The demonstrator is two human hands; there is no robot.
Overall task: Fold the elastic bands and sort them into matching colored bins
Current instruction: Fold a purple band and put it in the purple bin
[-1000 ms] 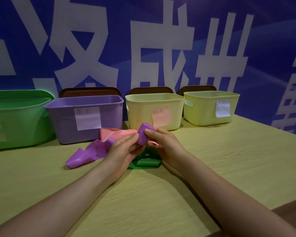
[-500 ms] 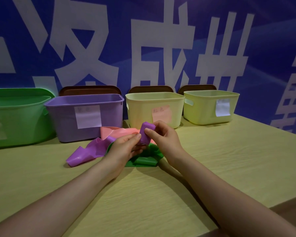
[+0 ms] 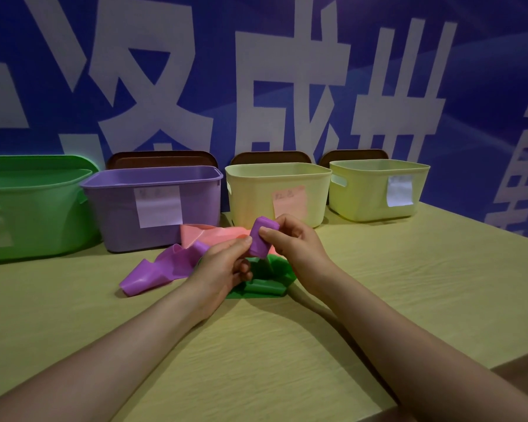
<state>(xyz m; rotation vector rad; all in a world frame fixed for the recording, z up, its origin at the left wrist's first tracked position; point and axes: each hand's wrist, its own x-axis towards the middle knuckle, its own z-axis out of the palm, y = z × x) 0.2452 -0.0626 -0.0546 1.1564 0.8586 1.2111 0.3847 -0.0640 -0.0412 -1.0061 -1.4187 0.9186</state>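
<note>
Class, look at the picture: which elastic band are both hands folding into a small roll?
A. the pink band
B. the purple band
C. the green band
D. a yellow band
B: the left hand and the right hand both pinch the rolled end of the purple elastic band, while the pink elastic band and the green elastic band lie untouched on the wooden table.
</note>
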